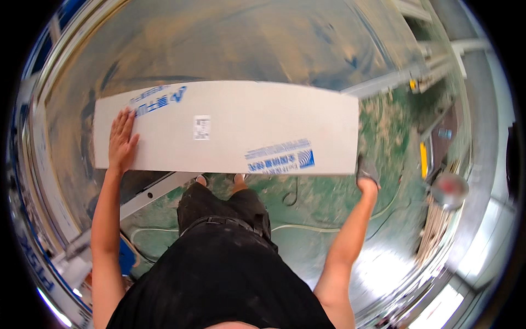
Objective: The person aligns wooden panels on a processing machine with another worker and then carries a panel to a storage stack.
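A long off-white board (pixel 230 123) with blue print and a small white label (pixel 202 128) lies crosswise in front of me. Its left part rests over a large brown, scuffed tabletop (pixel 230 38), while the right end reaches past the table's slanting edge, above the floor. My left hand (pixel 123 140) is laid flat on the board near its left end, fingers stretched out. At the near right corner my right hand (pixel 368 172), in a dark grey glove, is closed on the board's edge. Part of its fingers is hidden.
Pale hoses (pixel 307 228) trail over the dusty green floor (pixel 312 203). To the right are a round metal bowl-like object (pixel 449 191) with something red in it, a yellow strip (pixel 423 160) and thin lengths of stock (pixel 435 233). A metal rail (pixel 153 194) runs along the table edge.
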A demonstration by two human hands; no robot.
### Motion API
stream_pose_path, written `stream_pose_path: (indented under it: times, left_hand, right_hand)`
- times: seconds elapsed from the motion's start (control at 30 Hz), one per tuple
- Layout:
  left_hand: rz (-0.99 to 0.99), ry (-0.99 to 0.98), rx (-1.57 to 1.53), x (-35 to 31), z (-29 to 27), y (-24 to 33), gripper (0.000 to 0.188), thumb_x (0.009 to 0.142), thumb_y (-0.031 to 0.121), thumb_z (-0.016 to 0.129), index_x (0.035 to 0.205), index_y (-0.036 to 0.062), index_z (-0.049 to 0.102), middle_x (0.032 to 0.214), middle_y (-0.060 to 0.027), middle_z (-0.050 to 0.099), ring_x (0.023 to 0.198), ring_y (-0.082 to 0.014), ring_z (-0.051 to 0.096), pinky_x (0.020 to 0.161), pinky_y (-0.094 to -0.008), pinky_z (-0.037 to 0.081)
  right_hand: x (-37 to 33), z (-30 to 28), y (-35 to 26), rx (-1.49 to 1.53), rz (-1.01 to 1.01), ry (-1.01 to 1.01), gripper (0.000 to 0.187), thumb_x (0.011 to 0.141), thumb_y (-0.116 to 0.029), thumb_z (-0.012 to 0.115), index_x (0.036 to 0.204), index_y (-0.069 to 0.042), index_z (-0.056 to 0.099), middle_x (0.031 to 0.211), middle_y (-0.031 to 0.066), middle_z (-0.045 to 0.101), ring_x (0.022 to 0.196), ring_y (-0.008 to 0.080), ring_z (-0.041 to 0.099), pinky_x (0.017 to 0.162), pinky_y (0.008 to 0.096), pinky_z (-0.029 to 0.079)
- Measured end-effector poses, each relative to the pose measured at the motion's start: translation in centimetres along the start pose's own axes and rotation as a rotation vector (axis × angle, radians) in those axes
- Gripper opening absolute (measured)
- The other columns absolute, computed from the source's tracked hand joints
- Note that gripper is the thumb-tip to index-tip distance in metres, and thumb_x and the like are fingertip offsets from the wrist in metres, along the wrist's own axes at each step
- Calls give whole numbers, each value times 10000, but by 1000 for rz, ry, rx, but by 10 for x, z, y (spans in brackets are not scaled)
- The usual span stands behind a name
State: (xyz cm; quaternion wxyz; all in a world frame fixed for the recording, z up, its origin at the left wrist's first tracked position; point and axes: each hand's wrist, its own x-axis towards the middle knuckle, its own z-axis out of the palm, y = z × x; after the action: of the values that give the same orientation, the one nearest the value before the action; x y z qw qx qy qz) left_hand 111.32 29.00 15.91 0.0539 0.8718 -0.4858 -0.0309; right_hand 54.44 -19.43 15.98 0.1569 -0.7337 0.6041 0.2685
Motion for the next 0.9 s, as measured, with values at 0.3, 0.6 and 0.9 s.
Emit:
stream_pose_path:
  times: [0.3,0.6,0.9]
  left_hand:
    - [-233,41,-69,-15,1,81,808,936,449,606,1584,85,289,1657,-170,233,1543,-324,186,1248,-500,115]
    - [-196,102,-426,-21,6,80,862,917,519,610,1576,59,300,1655,-171,232,1554,-323,142,1257,-504,69]
    - [-62,121,-410,-27,10,74,693,998,420,452,1523,-21,355,1604,-202,318,1512,-393,211,1245,-557,88]
  right_hand:
    - [-17,-35,-196,7,-489,523,1016,923,-671,520,1572,45,205,1648,255,170,1547,369,110,1259,440,65]
    - [-141,1,-530,-133,-994,279,825,914,-600,579,1424,39,469,1501,286,429,1405,439,383,1164,464,311]
    - [-235,97,-810,-384,-1400,471,997,921,-756,376,1574,-14,253,1657,187,214,1543,337,155,1248,451,127]
